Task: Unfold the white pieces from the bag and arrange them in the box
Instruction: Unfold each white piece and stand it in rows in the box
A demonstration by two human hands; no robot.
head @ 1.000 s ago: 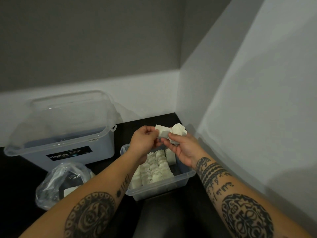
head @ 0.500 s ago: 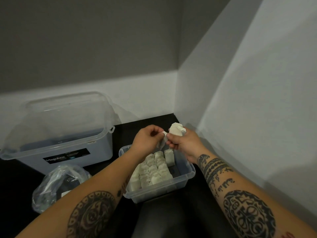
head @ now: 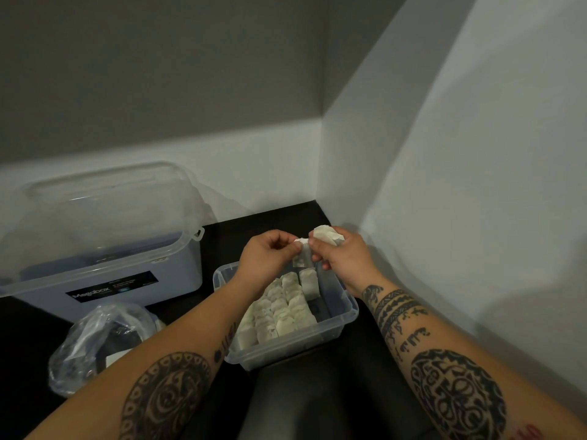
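My left hand (head: pixel 265 257) and my right hand (head: pixel 344 260) meet above the far end of the small clear box (head: pixel 346 315). Between their fingertips both pinch a white piece (head: pixel 301 258) that hangs down. My right hand also holds more folded white pieces (head: pixel 327 236) in its palm. Rows of unfolded white pieces (head: pixel 279 312) stand packed in the box, filling its left and middle part. The clear plastic bag (head: pixel 95 341) lies on the dark table at the lower left, a little white showing inside.
A large clear storage tub (head: pixel 104 249) with a black label and its lid on top stands at the left, behind the bag. Walls close the corner at the back and the right. A dark chair seat (head: pixel 317 401) lies below the box.
The hands came closer together and lower over the box. The flat white piece held out in my left hand a second ago now hangs pinched between both hands.
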